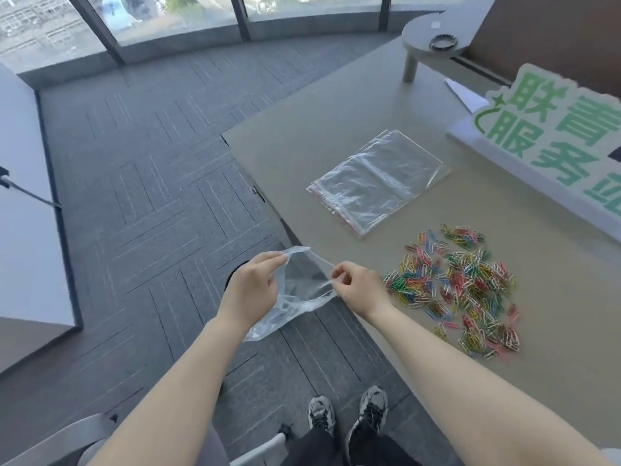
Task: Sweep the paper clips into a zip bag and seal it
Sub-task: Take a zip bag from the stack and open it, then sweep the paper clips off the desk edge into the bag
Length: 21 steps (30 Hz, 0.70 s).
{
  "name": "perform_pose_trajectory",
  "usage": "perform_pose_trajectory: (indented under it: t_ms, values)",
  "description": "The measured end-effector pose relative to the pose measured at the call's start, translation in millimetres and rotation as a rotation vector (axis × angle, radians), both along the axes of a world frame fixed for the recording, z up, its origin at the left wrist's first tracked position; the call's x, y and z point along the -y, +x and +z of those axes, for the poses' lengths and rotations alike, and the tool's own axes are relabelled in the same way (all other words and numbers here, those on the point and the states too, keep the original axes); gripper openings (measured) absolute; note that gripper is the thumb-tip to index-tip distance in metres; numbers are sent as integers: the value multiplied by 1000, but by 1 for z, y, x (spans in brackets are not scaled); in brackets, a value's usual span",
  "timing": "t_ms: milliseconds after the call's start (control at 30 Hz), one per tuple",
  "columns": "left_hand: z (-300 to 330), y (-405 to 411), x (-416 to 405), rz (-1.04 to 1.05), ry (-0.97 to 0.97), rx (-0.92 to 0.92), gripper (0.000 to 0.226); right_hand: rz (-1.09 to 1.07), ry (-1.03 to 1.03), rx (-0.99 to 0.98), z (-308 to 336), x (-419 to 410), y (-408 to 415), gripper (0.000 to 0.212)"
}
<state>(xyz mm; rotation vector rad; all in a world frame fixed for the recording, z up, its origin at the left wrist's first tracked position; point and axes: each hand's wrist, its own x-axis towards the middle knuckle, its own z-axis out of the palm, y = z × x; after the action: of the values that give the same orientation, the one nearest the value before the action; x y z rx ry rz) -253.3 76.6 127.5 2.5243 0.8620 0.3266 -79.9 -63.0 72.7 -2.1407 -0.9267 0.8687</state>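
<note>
Your left hand and right hand fingers pinch the zip bag mouth apart. At two o'clock, the sign reads 联青服务, cut off at the frame's edge.

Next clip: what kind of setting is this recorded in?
Probably an office high up in a building: grey carpet tiles, curved floor-to-ceiling windows looking down on other buildings, and a long beige desk with a printed sign and spare zip bags.
</note>
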Motion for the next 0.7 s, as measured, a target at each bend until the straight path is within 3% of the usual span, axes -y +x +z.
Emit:
perform_pose_trajectory:
  t_ms: [367, 700]
  values:
    - [-45, -28, 4, 16, -181, -71, 52, 16, -79, 13, -24, -12, -29, 27]
    - [-69, -36, 18, 1, -281, -76, 55, 121, -232, 240, -35, -2, -36, 35]
